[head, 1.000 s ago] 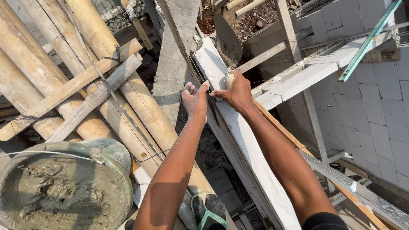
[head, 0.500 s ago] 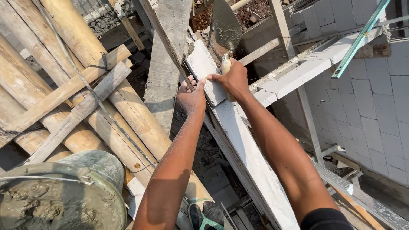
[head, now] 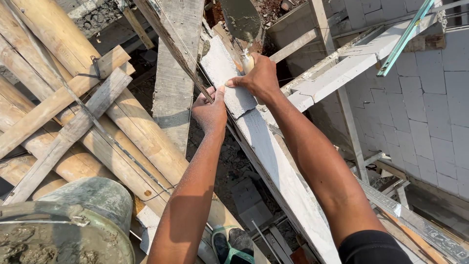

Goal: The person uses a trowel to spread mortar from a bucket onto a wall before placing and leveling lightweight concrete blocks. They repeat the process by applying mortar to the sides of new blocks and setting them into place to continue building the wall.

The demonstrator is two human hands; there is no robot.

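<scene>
We pressed both hands on a pale grey lightweight concrete block (head: pixel 225 73) lying atop the long grey wall course (head: pixel 273 161). Our left hand (head: pixel 210 110) gripped its near edge with curled fingers, while our right hand (head: pixel 261 78) steadied it from the other side, fingers also clasping a mortar-smeared steel trowel (head: pixel 242 22). A mortar-filled grey bucket (head: pixel 73 230) sat lower left beside bamboo poles (head: pixel 58 44).

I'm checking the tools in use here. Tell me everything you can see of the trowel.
The trowel has a broad flat metal blade, grey and smeared with wet mortar, its tip cut off by the top edge of the picture. A thin neck joins it to a pale handle, mostly hidden in the right hand, which grips it. The blade points up and away, above the far end of the white block wall.
</scene>
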